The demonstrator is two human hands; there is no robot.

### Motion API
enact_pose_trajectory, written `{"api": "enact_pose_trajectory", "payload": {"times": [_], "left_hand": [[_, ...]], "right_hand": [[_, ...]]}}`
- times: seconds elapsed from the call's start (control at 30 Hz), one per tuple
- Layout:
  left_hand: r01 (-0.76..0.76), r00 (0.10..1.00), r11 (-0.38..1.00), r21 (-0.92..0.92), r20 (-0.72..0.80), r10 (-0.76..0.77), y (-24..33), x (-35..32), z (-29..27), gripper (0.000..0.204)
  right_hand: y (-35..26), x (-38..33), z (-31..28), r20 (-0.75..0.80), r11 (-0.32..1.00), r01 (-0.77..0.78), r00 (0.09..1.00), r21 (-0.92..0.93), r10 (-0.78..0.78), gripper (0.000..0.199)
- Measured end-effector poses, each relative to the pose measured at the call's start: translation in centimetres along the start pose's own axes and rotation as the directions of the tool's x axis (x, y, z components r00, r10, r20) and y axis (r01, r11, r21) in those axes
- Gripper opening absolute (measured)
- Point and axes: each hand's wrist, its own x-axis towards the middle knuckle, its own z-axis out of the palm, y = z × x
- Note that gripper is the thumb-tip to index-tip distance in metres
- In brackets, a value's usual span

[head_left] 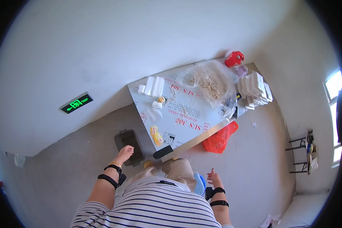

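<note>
Reaching toward a dark grey bin [128, 146] on the floor, the left hand [124, 153] hovers at the bin's near rim with its fingers curled loosely inward; whether it touches the rim cannot be told from this height, and it grips nothing that shows. The right hand [214, 178] hangs well apart on the other side of the body, fingers spread and empty, near a blue object [200, 183] partly hidden by the person's beige trousers. Both wrists wear black straps. The bin stands just beside the near-left corner of a low table [186, 117] covered by a printed sheet. On that table lie a clear bag of pale small pieces [209, 81], white rolls [155, 86], stacked white packets [255, 89] and a red object [234, 58]. A red bag [219, 139] sits on the floor by the table's near edge, between bin and right hand.
</note>
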Motion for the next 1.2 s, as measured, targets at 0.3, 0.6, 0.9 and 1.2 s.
{"api": "enact_pose_trajectory", "payload": {"times": [0.3,0.6,0.9,1.2], "left_hand": [[-0.158,0.972,0.973,0.169,-0.149,0.183,5.2,2.0,7.0,0.027],[0.155,0.988,0.952,0.265,-0.018,-0.156,3.6,2.6,18.4,0.034],[-0.025,0.998,0.990,0.137,-0.047,0.032,12.1,17.2,24.1,0.034],[0.140,0.974,0.943,0.303,-0.211,-0.076,13.1,27.0,28.8,0.053]], "right_hand": [[-12.7,13.1,-6.5,0.086,0.998,0.056,0.995,-0.027,-0.053,0.061],[-22.2,27.2,-11.9,0.118,0.925,0.366,0.928,-0.106,-0.354,0.046],[-24.6,36.8,-2.8,0.281,0.715,0.552,0.834,-0.429,-0.475,0.028],[-35.9,39.6,3.9,0.372,0.514,0.793,0.608,-0.327,-0.701,0.029]]}}
